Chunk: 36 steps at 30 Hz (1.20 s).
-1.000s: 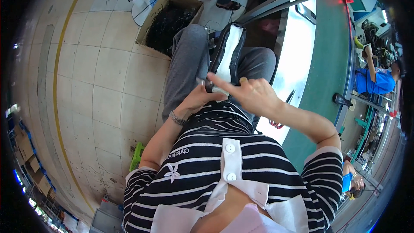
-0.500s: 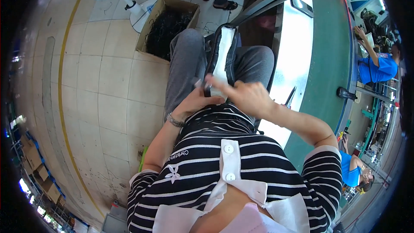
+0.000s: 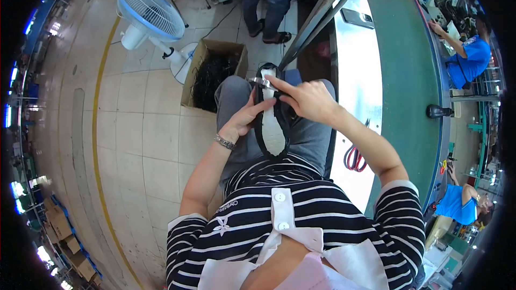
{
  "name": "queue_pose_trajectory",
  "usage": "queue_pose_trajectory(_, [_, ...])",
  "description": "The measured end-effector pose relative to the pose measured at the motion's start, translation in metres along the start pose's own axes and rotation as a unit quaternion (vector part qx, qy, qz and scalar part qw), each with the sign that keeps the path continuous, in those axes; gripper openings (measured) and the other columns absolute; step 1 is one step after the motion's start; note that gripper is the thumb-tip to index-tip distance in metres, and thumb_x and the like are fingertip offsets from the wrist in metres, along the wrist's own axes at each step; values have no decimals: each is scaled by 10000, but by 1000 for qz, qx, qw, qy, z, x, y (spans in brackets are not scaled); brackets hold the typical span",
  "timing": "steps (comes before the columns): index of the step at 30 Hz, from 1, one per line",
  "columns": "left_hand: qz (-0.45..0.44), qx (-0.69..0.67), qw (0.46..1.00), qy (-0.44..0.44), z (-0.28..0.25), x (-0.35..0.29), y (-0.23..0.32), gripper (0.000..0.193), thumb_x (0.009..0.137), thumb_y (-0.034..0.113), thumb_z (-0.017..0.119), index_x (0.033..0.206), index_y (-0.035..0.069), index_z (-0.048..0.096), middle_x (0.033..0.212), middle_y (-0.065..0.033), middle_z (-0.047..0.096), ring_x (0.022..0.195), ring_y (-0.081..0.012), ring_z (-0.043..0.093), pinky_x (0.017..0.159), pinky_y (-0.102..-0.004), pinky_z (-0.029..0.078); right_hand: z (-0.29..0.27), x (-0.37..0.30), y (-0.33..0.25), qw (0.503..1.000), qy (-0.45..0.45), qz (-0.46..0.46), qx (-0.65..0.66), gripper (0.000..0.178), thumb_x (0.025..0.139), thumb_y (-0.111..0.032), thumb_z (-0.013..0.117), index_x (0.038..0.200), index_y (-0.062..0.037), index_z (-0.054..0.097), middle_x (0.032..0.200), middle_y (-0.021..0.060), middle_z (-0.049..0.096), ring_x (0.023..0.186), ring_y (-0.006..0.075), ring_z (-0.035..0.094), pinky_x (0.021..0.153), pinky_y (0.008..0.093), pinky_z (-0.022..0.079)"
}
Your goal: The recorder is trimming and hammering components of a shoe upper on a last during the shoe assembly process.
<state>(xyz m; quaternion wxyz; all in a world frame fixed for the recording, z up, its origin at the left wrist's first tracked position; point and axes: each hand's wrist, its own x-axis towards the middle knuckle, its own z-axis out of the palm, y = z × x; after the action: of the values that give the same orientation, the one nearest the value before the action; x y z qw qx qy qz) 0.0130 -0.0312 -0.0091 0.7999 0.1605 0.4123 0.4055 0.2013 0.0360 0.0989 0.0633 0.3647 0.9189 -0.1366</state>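
A black shoe upper (image 3: 281, 147) with a white insole board facing up lies sole-side up over my lap, lengthwise away from me. My left hand (image 3: 248, 115) is closed around its left side, with the thumb across the white board. Above the shoe's far half, my right hand (image 3: 317, 102) is closed on a small silver metal tool (image 3: 261, 81), whose exact kind I cannot make out. The tool's metal end is over the shoe's far end, where the fingers partly hide it.
A cardboard box (image 3: 189, 88) of black scraps stands ahead-left, beside a fan (image 3: 153, 16). On my right, a metal table (image 3: 352, 56) bears a phone (image 3: 357, 19) and red-handled scissors (image 3: 355, 158), alongside a green conveyor (image 3: 403, 91). Co-workers (image 3: 474, 53) in blue sit beyond. Someone (image 3: 267, 0) stands ahead.
The shoe now sits closer to my body. My hands have shifted from its near end to its far half. The view has tilted, showing more of the fan and the standing person.
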Motion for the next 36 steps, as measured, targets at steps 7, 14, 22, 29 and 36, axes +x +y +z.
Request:
queue_pose_trajectory(7, [47,129,990,-13,21,-16,10,995,729,191,812,1490,66,183,1383,-94,421,1261,-209,416,1063,-336,331,75,-94,19,923,205,236,224,590,932,-333,565,1463,-274,314,759,174,674,635,334,669,571,401,515])
queue_pose_trajectory(14, [284,217,932,-60,25,-41,35,1295,589,70,885,1524,155,-7,1511,-105,242,1340,-203,334,1096,-350,302,121,-142,59,824,197,477,235,527,934,-409,555,1395,-178,446,761,171,676,658,315,666,610,421,506])
queue_pose_trajectory(22, [350,338,871,-60,-16,-46,46,1339,625,74,851,1501,197,-155,1548,-135,183,1402,-245,273,1135,-396,266,153,-155,116,838,150,521,64,549,881,-309,621,1397,-239,447,981,175,636,888,325,637,775,429,492])
queue_pose_trajectory(29, [325,256,910,-37,-28,-53,36,1355,593,79,874,1512,195,-114,1557,-126,180,1409,-241,263,1134,-387,252,157,-133,110,878,194,438,6,482,873,-187,632,1341,-159,520,1251,183,555,1233,351,453,1004,460,400])
queue_pose_trajectory(36, [327,321,888,-47,-31,-58,41,1336,613,76,861,1512,194,-121,1550,-125,200,1399,-234,278,1125,-389,270,61,-43,18,881,293,103,357,407,884,-168,631,1282,-97,574,1277,144,567,1186,281,535,1000,377,407])
